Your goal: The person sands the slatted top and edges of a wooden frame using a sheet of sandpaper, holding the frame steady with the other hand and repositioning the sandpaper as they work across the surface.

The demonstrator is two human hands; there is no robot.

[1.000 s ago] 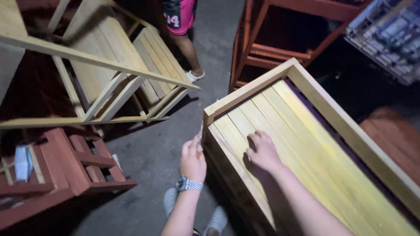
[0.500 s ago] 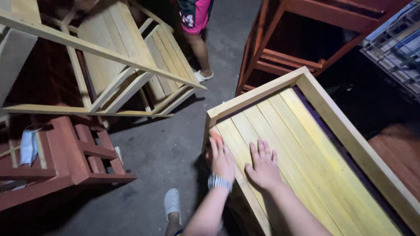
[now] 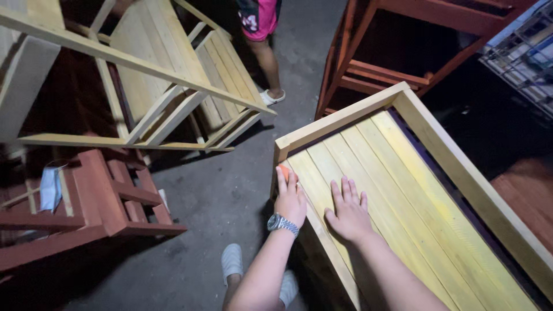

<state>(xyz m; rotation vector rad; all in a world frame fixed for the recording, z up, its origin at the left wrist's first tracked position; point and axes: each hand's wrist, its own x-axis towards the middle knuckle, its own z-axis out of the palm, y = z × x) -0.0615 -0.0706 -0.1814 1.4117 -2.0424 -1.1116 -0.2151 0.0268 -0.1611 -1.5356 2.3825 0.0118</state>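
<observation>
Head view, looking down: my left hand (image 3: 291,201) has moved from the outer side of the near rail onto the corner of the yellow slatted frame (image 3: 403,190), where it now presses a small orange piece (image 3: 283,173), fingers curled over it. My right hand (image 3: 347,212) has slid nearer too and lies flat and open, fingers spread, on the slats just beside the left, gripping nothing. Both hands now bear on the same corner, so I judge the work has settled there. The frame's raised rim runs close along the left hand's outer side. Beyond that edge lies open concrete floor (image 3: 230,190), hemmed by a red wooden rack (image 3: 115,201), pale unpainted frames (image 3: 155,75) and a bystander's legs (image 3: 266,57).
</observation>
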